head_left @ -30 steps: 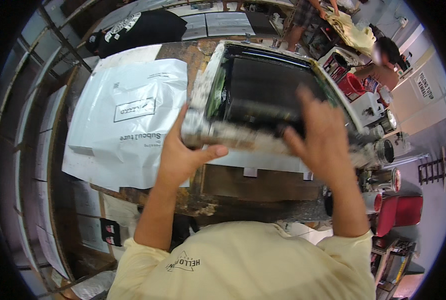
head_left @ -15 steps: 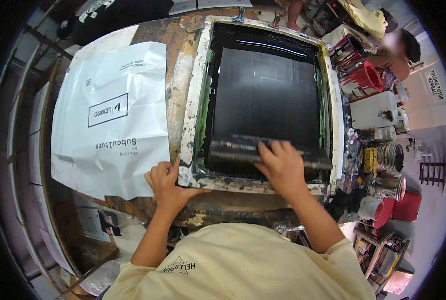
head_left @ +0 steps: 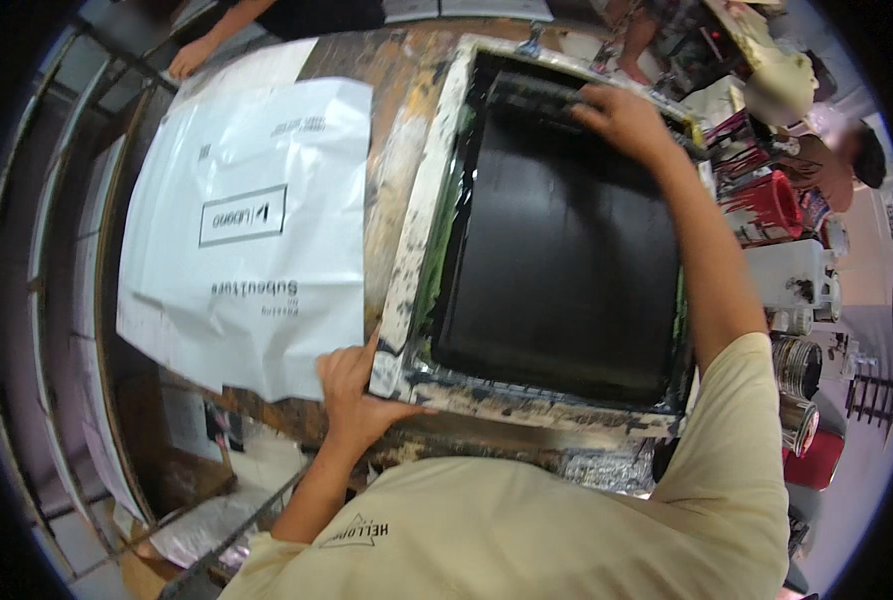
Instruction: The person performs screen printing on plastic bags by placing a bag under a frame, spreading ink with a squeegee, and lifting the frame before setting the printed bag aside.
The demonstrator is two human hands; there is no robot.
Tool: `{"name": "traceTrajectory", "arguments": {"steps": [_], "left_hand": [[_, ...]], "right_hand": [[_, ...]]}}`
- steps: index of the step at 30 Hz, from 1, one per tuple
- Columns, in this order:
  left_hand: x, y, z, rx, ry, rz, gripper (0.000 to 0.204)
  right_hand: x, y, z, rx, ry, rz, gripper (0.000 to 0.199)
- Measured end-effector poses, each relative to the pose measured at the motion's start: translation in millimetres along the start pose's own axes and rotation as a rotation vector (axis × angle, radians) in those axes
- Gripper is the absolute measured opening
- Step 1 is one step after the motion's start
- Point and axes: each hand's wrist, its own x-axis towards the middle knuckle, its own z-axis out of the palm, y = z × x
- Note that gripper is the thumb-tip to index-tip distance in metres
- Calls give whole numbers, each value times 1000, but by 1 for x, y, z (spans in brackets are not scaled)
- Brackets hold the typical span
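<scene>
A silkscreen frame (head_left: 406, 270) with worn whitish edges and a black, ink-covered mesh (head_left: 566, 260) lies on the table in front of me. My right hand (head_left: 621, 122) reaches to the far end of it, fingers closed over a dark, ink-coated squeegee (head_left: 531, 97) that lies across the mesh. Part of the squeegee is hidden by that hand. At the frame's near left corner, my left hand (head_left: 354, 395) grips the edge, its thumb stretched along the near side. Left of the frame, a white printed plastic bag (head_left: 246, 235) lies flat.
Ink-stained tubs, among them a red-smeared bucket (head_left: 766, 210), and cans (head_left: 798, 365) line the right side. Metal clamps (head_left: 531, 38) sit at the frame's far edge. Another person's hand (head_left: 194, 57) is at the far left; people are also at the far right.
My right hand has pushed the squeegee from the near end of the mesh to the far end. My left hand stays at the corner. Another person's arm now shows at the far left.
</scene>
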Motion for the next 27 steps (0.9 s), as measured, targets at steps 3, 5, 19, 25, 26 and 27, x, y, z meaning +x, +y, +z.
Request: {"name": "traceTrajectory", "arguments": {"steps": [3, 5, 19, 25, 26, 27], "left_hand": [[-2, 5, -1, -272, -41, -108, 105], [-3, 9, -2, -322, -36, -117, 112], [-2, 20, -11, -630, -51, -221, 103], [-1, 22, -15, -590, 31, -128, 64], [-2, 21, -14, -572, 34, -120, 64], [-2, 20, -13, -557, 42, -90, 64]], "right_hand": [[-4, 0, 9, -91, 71, -51, 43], [-23, -11, 18, -78, 123, -41, 42], [-265, -232, -96, 41, -145, 70, 30], [-277, -238, -108, 67, -50, 12, 29], [-277, -236, -106, 66, -49, 19, 29], [-277, -235, -104, 74, -39, 22, 30]]}}
